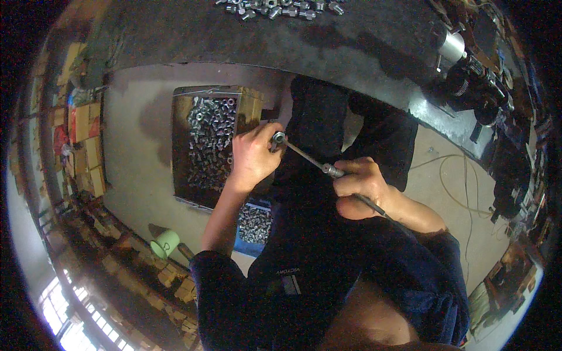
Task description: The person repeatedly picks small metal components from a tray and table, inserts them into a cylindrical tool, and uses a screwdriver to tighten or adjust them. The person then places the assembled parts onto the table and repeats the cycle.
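Left hand (pixel 253 157) curled, fingers pinching a small metal nut (pixel 278 138) at the tip of a thin metal rod (pixel 304 155). Right hand (pixel 363 186) at 3 o'clock of it, fingers wrapped tight round the rod's lower end. Cardboard box of nuts (pixel 211 140) at 9 o'clock of left hand, on concrete floor (pixel 140 175). Dark bench (pixel 281 41) at 12 o'clock carries loose nuts (pixel 275 9).

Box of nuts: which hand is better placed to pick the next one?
Probably left. The left hand pinches the rod's tip right beside the box of nuts; the right hand grips the rod farther away.
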Available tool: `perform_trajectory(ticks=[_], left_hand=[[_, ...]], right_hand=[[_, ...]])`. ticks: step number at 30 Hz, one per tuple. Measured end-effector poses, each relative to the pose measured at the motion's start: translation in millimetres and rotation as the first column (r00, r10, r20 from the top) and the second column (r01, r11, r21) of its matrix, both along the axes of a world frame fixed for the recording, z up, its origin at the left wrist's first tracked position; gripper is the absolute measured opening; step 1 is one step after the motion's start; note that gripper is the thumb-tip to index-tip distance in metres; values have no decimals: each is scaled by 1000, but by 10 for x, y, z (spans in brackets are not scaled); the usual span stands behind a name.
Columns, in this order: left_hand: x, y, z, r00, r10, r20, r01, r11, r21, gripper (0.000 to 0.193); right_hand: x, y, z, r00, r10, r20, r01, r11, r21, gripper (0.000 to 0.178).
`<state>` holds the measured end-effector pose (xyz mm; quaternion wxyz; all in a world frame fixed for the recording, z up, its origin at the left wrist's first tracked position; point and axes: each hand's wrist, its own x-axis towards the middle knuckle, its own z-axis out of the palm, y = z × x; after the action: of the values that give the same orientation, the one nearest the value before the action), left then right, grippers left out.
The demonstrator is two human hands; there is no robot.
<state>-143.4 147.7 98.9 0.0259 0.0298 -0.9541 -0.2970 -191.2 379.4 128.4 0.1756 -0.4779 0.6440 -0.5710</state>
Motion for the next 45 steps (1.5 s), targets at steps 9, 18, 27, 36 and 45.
perform_trajectory(ticks=[9,18,27,36,45], left_hand=[[-73,123,-67,985,-116,-131,104,990,-91,22],[-609,179,27,995,-97,17,98,989,-110,21],[-2565,73,119,999,-34,-27,43,839,543,39],[-2252,-258,364,981,69,-180,101,611,785,39],[-9,-1928,-263,866,500,26,-430,717,548,29]], right_hand=[[-99,-122,-66,999,29,21,-32,985,167,19],[-108,-25,-148,863,-233,-447,262,965,3,21],[-39,273,-147,944,-252,-212,259,966,5,25],[-51,298,-164,956,-240,-169,251,967,44,24],[-2,141,-214,950,-271,-153,273,962,-11,21]])
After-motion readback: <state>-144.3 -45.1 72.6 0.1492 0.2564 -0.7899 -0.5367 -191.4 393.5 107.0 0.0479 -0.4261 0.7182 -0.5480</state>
